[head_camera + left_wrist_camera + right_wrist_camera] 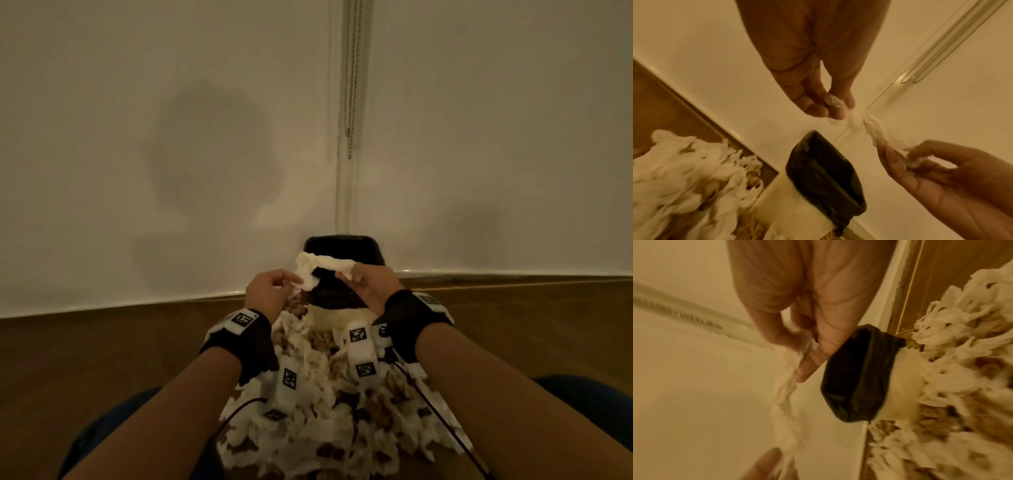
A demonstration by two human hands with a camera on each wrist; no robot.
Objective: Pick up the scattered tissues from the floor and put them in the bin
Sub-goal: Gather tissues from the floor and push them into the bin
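A cream bin (337,317) lined with a black bag (342,253) stands in the corner against the wall. Just in front of its mouth, both hands hold one twisted white tissue (322,265) stretched between them. My left hand (274,286) pinches its left end and my right hand (364,282) pinches its right end. In the left wrist view the tissue (869,125) runs from my left hand (830,104) to my right hand (906,155), above the bin (795,209). The right wrist view shows my right hand (807,345) gripping the tissue (785,394) beside the bin (906,384).
A big heap of crumpled white tissues (329,421) covers the wooden floor (102,349) between my forearms, up to the bin's base. White walls meet behind the bin, where a blind chain (352,102) hangs. My knees in blue show at both lower edges.
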